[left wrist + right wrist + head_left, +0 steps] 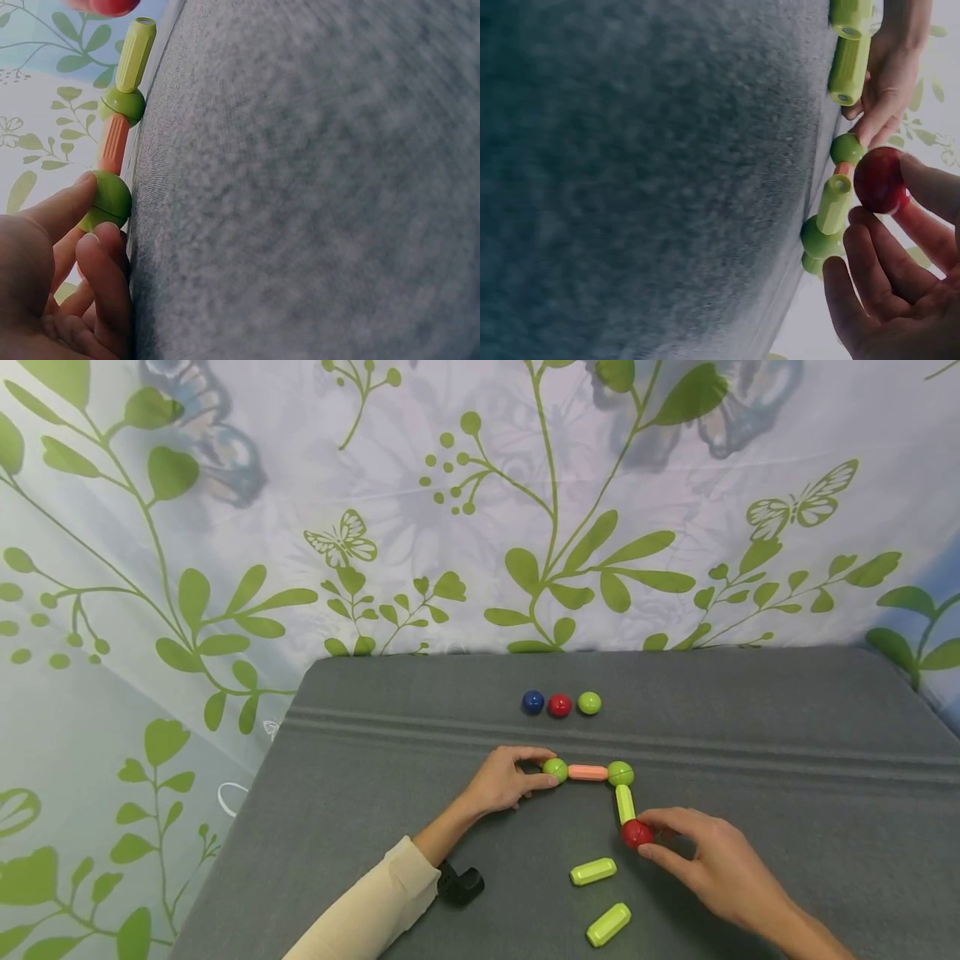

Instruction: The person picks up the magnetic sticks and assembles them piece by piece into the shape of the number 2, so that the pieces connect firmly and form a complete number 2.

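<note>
My left hand (502, 783) pinches a green ball (554, 769) between thumb and finger. From that ball an orange rod (588, 772) runs to a second green ball (621, 773). A yellow-green rod (625, 804) extends from the second ball toward me. With thumb and fingertips my right hand (708, 857) grips a red ball (637, 833) near the free end of this rod. In the left wrist view a small gap shows between the red ball (114, 6) and the rod's end (142, 30). The right wrist view shows the red ball (880, 180) beside the rod (835, 204).
Two loose yellow-green rods (593, 871) lie nearer me on the grey table (787, 735). Farther back sit a blue ball (533, 702), another red ball (559, 705) and another green ball (589, 702) in a row. Patterned cloth (420, 552) hangs behind the table.
</note>
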`<state>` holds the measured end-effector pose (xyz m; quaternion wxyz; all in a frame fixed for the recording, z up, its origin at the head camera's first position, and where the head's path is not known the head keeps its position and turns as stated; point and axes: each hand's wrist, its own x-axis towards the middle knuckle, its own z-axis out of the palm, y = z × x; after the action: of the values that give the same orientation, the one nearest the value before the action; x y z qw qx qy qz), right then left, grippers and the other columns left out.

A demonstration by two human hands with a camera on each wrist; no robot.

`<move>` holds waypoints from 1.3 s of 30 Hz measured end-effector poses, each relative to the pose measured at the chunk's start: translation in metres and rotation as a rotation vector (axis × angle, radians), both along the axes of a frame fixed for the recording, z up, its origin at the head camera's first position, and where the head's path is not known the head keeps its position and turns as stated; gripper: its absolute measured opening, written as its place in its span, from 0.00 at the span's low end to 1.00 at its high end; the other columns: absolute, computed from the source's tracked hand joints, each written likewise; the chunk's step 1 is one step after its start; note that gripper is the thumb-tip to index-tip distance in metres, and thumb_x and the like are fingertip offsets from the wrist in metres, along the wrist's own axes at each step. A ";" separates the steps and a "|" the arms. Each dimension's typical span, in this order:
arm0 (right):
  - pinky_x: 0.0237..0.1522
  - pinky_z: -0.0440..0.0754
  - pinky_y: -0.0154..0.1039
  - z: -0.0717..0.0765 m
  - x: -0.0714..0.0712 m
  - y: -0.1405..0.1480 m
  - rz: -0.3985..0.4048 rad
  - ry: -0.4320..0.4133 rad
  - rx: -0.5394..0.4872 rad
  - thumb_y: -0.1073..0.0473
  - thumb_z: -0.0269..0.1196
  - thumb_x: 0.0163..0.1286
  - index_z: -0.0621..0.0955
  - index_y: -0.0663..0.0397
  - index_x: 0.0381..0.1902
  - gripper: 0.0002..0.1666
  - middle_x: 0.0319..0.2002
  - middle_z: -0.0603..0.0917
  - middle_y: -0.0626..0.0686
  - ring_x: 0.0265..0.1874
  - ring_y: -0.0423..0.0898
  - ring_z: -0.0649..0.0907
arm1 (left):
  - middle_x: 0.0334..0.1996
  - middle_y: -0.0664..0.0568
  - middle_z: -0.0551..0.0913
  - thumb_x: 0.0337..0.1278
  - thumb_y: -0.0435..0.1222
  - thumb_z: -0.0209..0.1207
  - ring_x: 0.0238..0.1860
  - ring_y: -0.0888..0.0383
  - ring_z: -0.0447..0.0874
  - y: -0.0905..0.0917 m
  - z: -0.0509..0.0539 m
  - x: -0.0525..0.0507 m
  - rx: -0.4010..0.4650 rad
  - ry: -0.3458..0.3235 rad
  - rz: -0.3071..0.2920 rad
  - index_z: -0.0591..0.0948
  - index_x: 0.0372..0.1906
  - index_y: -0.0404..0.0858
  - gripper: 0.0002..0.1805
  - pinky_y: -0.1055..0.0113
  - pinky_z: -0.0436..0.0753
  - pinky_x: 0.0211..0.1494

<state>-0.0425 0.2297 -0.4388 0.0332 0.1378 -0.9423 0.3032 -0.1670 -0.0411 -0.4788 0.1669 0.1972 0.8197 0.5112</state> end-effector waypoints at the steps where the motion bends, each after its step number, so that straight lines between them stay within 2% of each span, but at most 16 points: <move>1: 0.38 0.81 0.44 -0.001 0.000 0.000 0.009 -0.012 0.005 0.52 0.75 0.57 0.85 0.44 0.47 0.19 0.41 0.84 0.39 0.36 0.36 0.81 | 0.40 0.59 0.83 0.57 0.40 0.70 0.13 0.63 0.71 0.000 0.000 0.000 0.001 0.000 0.000 0.85 0.53 0.46 0.18 0.69 0.73 0.14; 7: 0.40 0.82 0.43 -0.007 0.002 0.003 0.032 -0.049 0.018 0.51 0.75 0.57 0.85 0.42 0.47 0.19 0.42 0.84 0.38 0.40 0.37 0.83 | 0.40 0.59 0.83 0.58 0.40 0.70 0.12 0.63 0.71 -0.001 0.000 0.000 0.000 0.003 -0.004 0.85 0.54 0.46 0.18 0.69 0.73 0.14; 16: 0.37 0.81 0.40 -0.014 0.002 0.004 0.061 0.021 0.016 0.52 0.75 0.57 0.85 0.41 0.46 0.18 0.40 0.84 0.36 0.38 0.33 0.81 | 0.40 0.59 0.83 0.58 0.40 0.70 0.12 0.64 0.71 -0.001 -0.002 0.001 -0.007 0.015 -0.006 0.85 0.54 0.46 0.18 0.69 0.74 0.14; 23: 0.37 0.81 0.40 -0.017 0.001 0.004 0.079 0.109 0.005 0.58 0.77 0.53 0.86 0.41 0.45 0.20 0.40 0.84 0.35 0.37 0.33 0.81 | 0.40 0.59 0.84 0.58 0.40 0.70 0.14 0.63 0.73 -0.001 0.000 0.001 -0.006 0.012 -0.006 0.85 0.54 0.46 0.18 0.69 0.74 0.15; 39: 0.36 0.80 0.40 -0.018 0.000 0.005 0.063 0.053 0.012 0.57 0.76 0.54 0.86 0.42 0.45 0.19 0.40 0.83 0.37 0.36 0.33 0.79 | 0.40 0.59 0.83 0.58 0.40 0.70 0.13 0.64 0.71 -0.001 0.002 0.001 -0.006 0.017 -0.007 0.85 0.54 0.46 0.18 0.69 0.73 0.15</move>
<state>-0.0428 0.2344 -0.4567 0.0477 0.1754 -0.9381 0.2949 -0.1659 -0.0423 -0.4772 0.1621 0.2039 0.8220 0.5064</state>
